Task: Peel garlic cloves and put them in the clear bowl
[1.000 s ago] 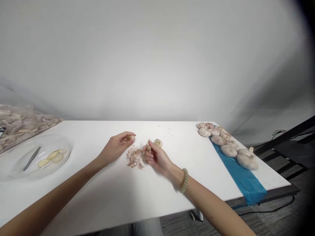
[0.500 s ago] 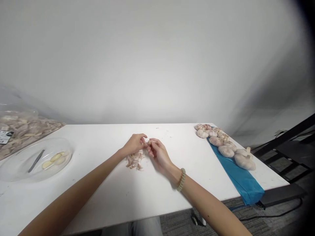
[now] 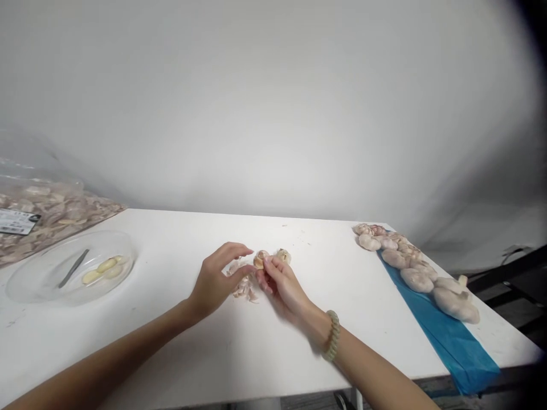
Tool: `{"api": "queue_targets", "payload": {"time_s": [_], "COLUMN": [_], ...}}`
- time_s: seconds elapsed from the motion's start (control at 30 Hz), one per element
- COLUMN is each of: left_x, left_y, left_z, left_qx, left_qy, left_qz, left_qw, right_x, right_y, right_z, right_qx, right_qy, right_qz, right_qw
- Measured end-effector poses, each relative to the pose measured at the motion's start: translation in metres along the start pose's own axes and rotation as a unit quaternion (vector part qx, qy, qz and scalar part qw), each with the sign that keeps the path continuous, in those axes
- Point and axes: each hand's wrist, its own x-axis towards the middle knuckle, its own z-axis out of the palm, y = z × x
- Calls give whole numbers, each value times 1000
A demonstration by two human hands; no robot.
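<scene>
My right hand [image 3: 282, 285], with a beaded bracelet on its wrist, pinches a pinkish-brown garlic clove [image 3: 260, 259] between thumb and fingers. Just behind its knuckles shows a pale garlic bulb [image 3: 283, 256]; whether it touches the hand I cannot tell. To the left, my left hand [image 3: 220, 276] has thumb and forefinger spread apart with nothing between them, close to the clove. Between and below the hands, a small heap of papery garlic skins [image 3: 245, 289] lies on the white table [image 3: 192, 353], partly covered by the left fingers.
At left, a clear oval bowl [image 3: 38, 290] holds a small dark-handled knife [image 3: 73, 269] and several peeled cloves [image 3: 102, 270]. Behind it lies a plastic bag [image 3: 64, 210] of garlic skins. At right, several garlic bulbs [image 3: 416, 280] rest along a blue plastic strip [image 3: 448, 341] by the table edge.
My left thumb and forefinger have parted and drawn back from the right hand. The clove and the pale bulb now show more plainly. The whole view has shifted slightly.
</scene>
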Motion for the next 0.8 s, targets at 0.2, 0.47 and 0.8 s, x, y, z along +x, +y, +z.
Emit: {"api": "queue_targets", "payload": {"time_s": [0.2,0.47,0.8], "left_x": [-5,-4,0], "left_y": [1,1,1], "left_z": [2,0,-4], "left_qx": [-24,-57,-32], "left_qy": [1,-31,-48], "left_qz": [12,-50,-78], "left_qw": [1000,997,995], "right_x": [-6,-10,-12], "right_y": [1,-4,1], "right_z": [2,4,5], "right_qx": [18,-25,-147], "right_qy": [-16,-13,17], "right_qz": [50,46,-10], "right_qw": [998,999,989]}}
